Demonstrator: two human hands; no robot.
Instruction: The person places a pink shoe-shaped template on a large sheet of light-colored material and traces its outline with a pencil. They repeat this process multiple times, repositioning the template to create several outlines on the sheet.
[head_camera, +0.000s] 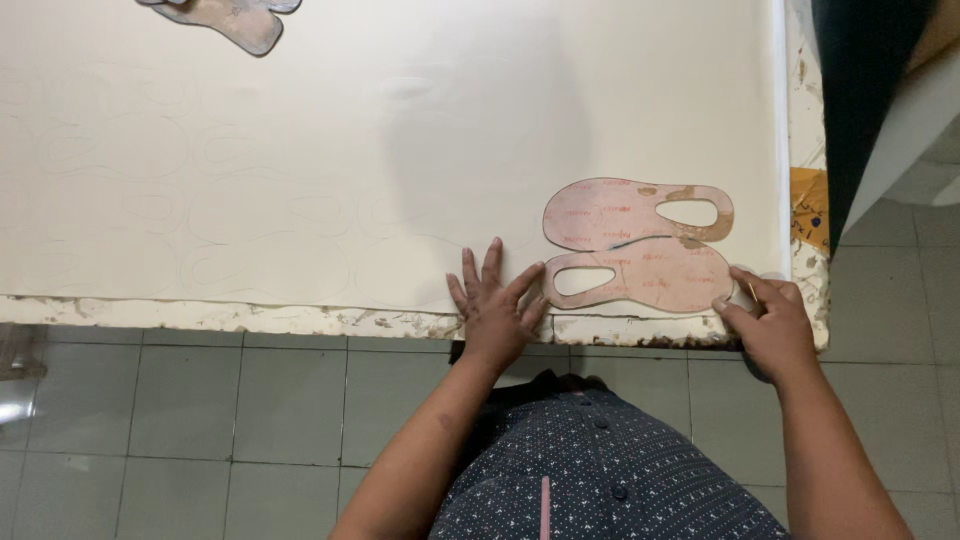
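A pink cardboard pattern with two oval cut-outs lies on a cream sheet near the table's front right corner. My left hand rests flat on the sheet, fingers spread, with fingertips touching the pattern's left end. My right hand sits at the pattern's lower right edge, pinching a thin pencil against its outline. Faint traced outlines of the same shape cover the left part of the sheet.
Another worn pattern piece lies at the far top left. The table's chipped front edge runs across the view, with grey floor tiles below. The table's right edge is beside a dark gap.
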